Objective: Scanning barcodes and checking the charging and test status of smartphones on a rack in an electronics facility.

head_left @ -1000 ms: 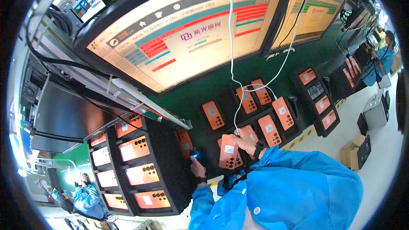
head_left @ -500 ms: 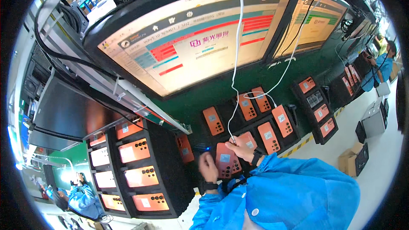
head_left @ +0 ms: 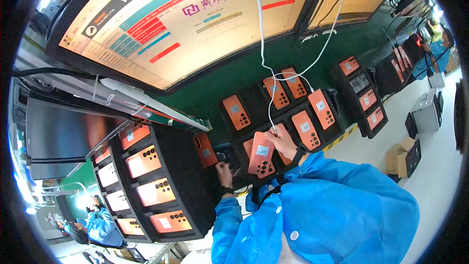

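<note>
My right hand (head_left: 282,143) is closed at the upper corner of an orange phone (head_left: 264,162), with the end of a white cable (head_left: 271,110) between its fingers. The phone's back faces up, showing a pale label and dark round lenses, and it partly covers another phone lying in the black tray (head_left: 233,143). Whether the cable is plugged in is hidden by the fingers. My left hand (head_left: 224,174) is at the tray's left side, fingers curled beside a small dark object (head_left: 222,157). What it grips, if anything, I cannot make out.
More orange phones (head_left: 306,129) lie in the tray's slots; another cabled phone (head_left: 321,108) is at its right. A black rack (head_left: 190,190) of phones stands left. Large monitors (head_left: 205,19) rise behind. A further tray (head_left: 361,93) is at right; co-workers (head_left: 100,227) sit at the edges.
My left hand has moved left, away from the phone, to the small dark object. My right hand keeps hold at the phone's corner. The view has shifted, with the monitor looming larger.
</note>
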{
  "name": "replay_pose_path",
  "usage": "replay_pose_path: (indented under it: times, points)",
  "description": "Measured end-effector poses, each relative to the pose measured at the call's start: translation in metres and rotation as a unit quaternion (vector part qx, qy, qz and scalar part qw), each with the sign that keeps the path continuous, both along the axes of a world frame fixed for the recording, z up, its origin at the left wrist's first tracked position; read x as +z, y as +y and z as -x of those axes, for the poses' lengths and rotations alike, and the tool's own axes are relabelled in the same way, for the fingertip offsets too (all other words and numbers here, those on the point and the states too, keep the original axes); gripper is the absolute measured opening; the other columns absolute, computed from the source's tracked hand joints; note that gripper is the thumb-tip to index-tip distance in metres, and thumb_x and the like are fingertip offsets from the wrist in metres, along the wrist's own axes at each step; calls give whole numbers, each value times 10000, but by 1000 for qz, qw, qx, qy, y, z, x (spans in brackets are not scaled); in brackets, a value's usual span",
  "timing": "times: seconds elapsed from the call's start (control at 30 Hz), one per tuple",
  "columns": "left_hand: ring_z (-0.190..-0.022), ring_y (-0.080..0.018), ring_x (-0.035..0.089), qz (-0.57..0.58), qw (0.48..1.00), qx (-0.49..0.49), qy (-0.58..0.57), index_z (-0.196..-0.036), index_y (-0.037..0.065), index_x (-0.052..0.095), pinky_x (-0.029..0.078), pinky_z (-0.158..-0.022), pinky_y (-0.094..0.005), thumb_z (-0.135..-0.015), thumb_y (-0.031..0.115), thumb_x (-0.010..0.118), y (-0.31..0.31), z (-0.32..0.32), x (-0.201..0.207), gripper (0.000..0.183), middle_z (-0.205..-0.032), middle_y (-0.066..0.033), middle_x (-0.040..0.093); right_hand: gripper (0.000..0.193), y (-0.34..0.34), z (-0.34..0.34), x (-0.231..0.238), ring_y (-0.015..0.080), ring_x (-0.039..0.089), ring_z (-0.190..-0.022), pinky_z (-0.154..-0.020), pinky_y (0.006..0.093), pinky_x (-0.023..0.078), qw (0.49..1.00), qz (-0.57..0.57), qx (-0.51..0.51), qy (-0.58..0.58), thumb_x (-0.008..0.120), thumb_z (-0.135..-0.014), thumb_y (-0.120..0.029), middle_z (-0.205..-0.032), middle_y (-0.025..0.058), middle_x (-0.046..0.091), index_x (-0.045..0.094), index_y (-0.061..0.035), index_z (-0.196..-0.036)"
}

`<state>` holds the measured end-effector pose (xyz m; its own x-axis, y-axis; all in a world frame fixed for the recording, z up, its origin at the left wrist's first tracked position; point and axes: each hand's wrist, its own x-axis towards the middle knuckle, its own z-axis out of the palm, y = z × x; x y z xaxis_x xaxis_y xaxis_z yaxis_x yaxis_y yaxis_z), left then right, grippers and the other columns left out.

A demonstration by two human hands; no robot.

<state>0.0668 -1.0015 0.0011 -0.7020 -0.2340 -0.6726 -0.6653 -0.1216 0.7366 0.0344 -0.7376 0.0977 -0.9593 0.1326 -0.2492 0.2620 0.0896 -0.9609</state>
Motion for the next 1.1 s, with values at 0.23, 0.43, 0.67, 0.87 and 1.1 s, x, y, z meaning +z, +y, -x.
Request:
replay_pose_path:
  times: [0.23, 0.43, 0.67, 0.87, 1.1]
  points:
    - [-729, -136, 559, 49, 999, 11, 3, -1190, 60, 416, 458, -543, -264, -705, 200, 725, 10, 30, -29, 592, -982, -78, 551, 307, -1, 3, -9, 64, 310, -616, -540, 253, 286, 1000, 1, 5, -22, 630, -880, -212, -680, -38, 320, 392, -90, -727]
    - [-582, -131, 517, 34, 982, -124, 140, -969, 33, 538, 427, -537, -275, -755, 102, 651, -9, -20, 73, 252, -764, -41, 581, 342, -2, 3, -15, 65, 322, -577, -503, 279, 278, 999, -32, -24, 2, 609, -875, -277, -623, -38, 326, 378, -91, -704]
    - [-697, -191, 654, 231, 913, -291, 168, -916, -14, 643, 497, -659, -333, -750, 163, 712, 46, -59, 134, 252, -782, -127, 685, 335, -16, 11, 2, 52, 342, -593, -509, 262, 298, 999, 37, -5, 13, 604, -896, -271, -616, -38, 342, 368, -97, -734]
    - [-754, -307, 677, 284, 914, -230, 176, -878, -23, 643, 499, -663, -365, -733, 194, 725, 56, -62, 150, 273, -791, -185, 677, 354, -24, 13, -1, 54, 341, -602, -518, 253, 302, 999, 1, 24, 27, 603, -900, -293, -638, -37, 343, 353, -101, -740]
    - [-742, -276, 679, 248, 932, -206, 167, -854, -27, 644, 497, -658, -360, -726, 215, 732, 38, -57, 138, 288, -773, -170, 681, 303, -21, 16, 4, 61, 312, -629, -542, 261, 299, 999, 48, -8, -4, 610, -889, -253, -675, -40, 305, 386, -98, -758]
